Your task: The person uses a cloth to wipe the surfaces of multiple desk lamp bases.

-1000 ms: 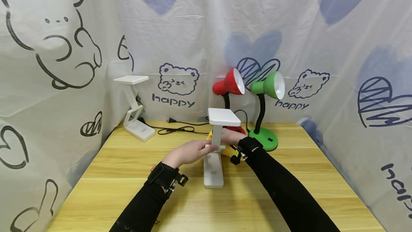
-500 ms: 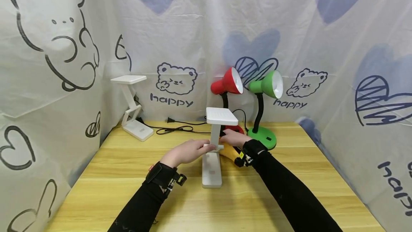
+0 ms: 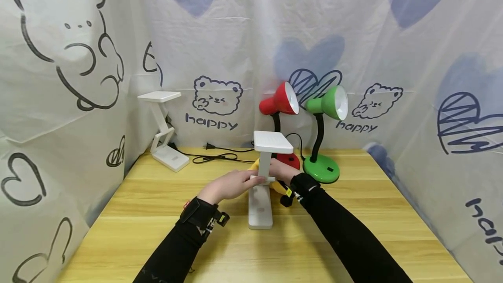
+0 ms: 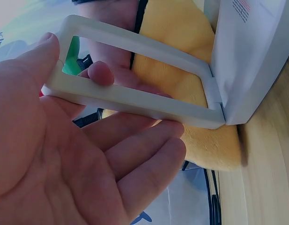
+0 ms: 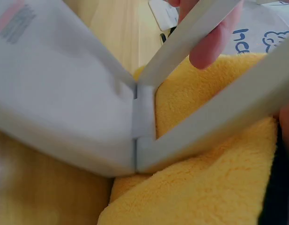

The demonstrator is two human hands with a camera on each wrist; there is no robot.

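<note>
A person's left hand (image 3: 229, 187) grips a white folding lamp (image 3: 260, 208) that stands upright just to its right on a wood-grained desk (image 3: 157, 230). The right hand (image 3: 280, 169) is behind the lamp, against a yellow plush cloth (image 5: 196, 192); whether its fingers close on the cloth cannot be told.

A wide stretch of wood runs from the left hand to the desk's left edge, and another lies right of the right forearm. On this side of both hands, wood reaches down past the lamp's base (image 5: 64, 93). Beyond the hands, room is tighter: a red lamp (image 3: 280, 99) stands close behind the right hand, a green lamp (image 3: 334, 101) beyond it to the right, and a printed curtain (image 3: 220, 47) hangs at the far edge. A second white lamp (image 3: 170, 158) and a black cable (image 3: 220, 158) lie farther off, beyond the left hand.

The left wrist view shows what the head view hides: the lamp's arm is an open frame (image 4: 135, 101), with one fingertip (image 4: 101, 73) of the left hand poking through. The right wrist view shows the cloth's fluffy pile, its black border and the hinge (image 5: 144, 112) joining frame to base.
</note>
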